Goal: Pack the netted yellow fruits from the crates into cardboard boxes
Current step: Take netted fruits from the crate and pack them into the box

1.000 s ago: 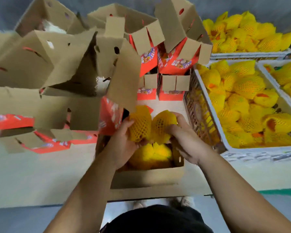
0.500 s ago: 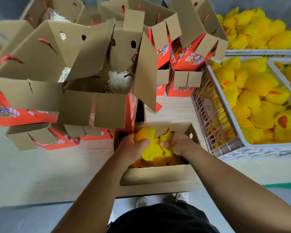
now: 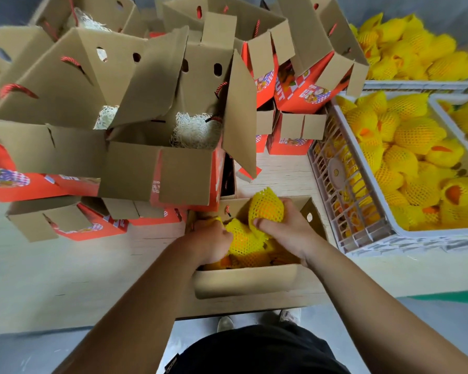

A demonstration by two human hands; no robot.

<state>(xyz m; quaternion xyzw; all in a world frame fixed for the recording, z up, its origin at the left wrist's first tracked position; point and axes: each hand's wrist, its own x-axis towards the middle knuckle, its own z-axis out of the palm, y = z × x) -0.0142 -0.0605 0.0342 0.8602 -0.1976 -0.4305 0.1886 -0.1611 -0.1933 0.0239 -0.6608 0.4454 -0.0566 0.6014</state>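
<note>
An open cardboard box sits at the table's near edge, with several yellow netted fruits inside. My left hand is down in the box and grips a netted fruit at its left side. My right hand grips another netted fruit that stands higher, near the box's far wall. A grey plastic crate heaped with netted yellow fruits stands to the right of the box.
A tall pile of open red-and-brown cardboard boxes, some with white padding, crowds the table's left and back. More fruit crates stand at the back right. Bare tabletop lies left of the box.
Both hands have gone from above the box down into it with their fruits. The right hand's fruit now sits higher than the left one. The view has tilted down.
</note>
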